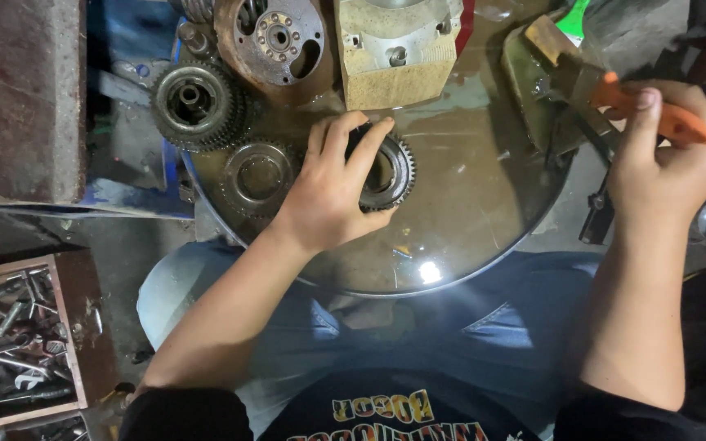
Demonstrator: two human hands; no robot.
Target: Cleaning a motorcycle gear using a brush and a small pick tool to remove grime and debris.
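- Nearest our lens, blue-jeaned knees sit under the round oily metal tray (467, 212) that serves as tabletop.
- Our left hand (332, 184) has its grip closed around a toothed gear ring (392, 171) lying on the tray's middle.
- Our right hand (668, 155) clenches an orange-handled tool (655, 110) at the tray's right edge.
- Beside the left hand lie a second flat gear (256, 175), a stacked gear cluster (194, 102), a rusty perforated disc (275, 37) and a pale engine casting (394, 49).
- At lower left, a wooden box of wrenches (14, 343) rests on the floor.
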